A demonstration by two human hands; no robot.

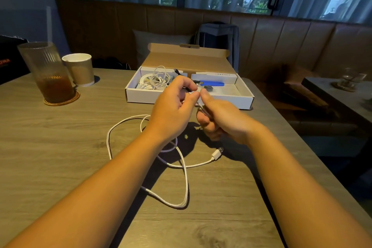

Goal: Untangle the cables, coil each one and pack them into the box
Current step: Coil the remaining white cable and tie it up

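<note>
Nothing legible; orange lettering on the black object [9, 54] at the left edge is cropped and blurred; a faint printed line on the white carton [213, 78] inside the box [189, 100] is too small.

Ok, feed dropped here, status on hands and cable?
Hands: left hand pinches white cable, right hand grips it. Remainder looped loose on table, plug free. Open box behind, nothing blocking.

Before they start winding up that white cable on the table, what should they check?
1. Both the left hand and the right hand pinch the white cable: ok.
2. Cable free of tangles: its loops cross on the table, cannot tell.
3. The USB plug lies free: ok.
4. Lid of the box open: ok.
5. The glass stands apart from the loops: ok.
</note>
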